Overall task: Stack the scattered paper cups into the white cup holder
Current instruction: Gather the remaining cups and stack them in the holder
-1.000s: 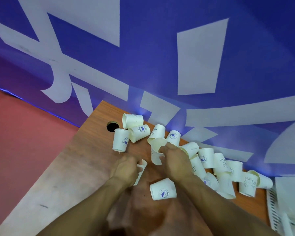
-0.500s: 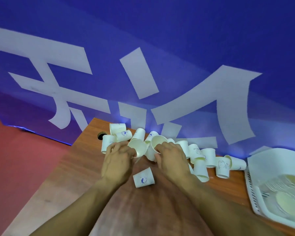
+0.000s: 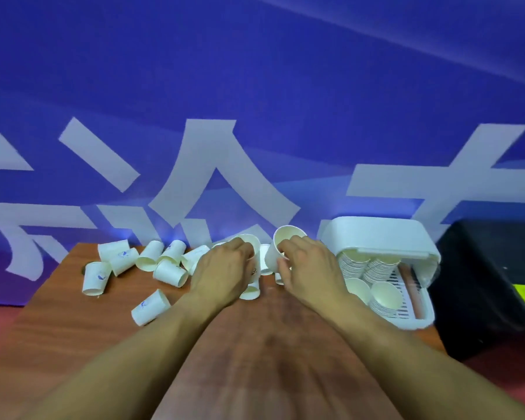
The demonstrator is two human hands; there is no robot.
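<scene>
Several white paper cups (image 3: 167, 271) with blue logos lie scattered along the far edge of the wooden table (image 3: 73, 322). One cup (image 3: 149, 307) lies alone nearer to me. My left hand (image 3: 225, 274) grips a cup (image 3: 253, 242) by its side. Close beside it, my right hand (image 3: 311, 268) holds another cup (image 3: 281, 237) tilted, mouth up. The white cup holder (image 3: 382, 237) stands at the right with its lid up, and stacks of cups (image 3: 370, 265) fill it.
A blue banner with large white characters (image 3: 219, 183) rises right behind the table. A black box (image 3: 491, 286) stands to the right of the holder. A round cable hole (image 3: 83, 270) sits at the table's far left. Red floor lies on both sides.
My view has swung right, so the cup holder now shows fully. Both hands have lifted their cups off the pile and moved them right, toward the holder.
</scene>
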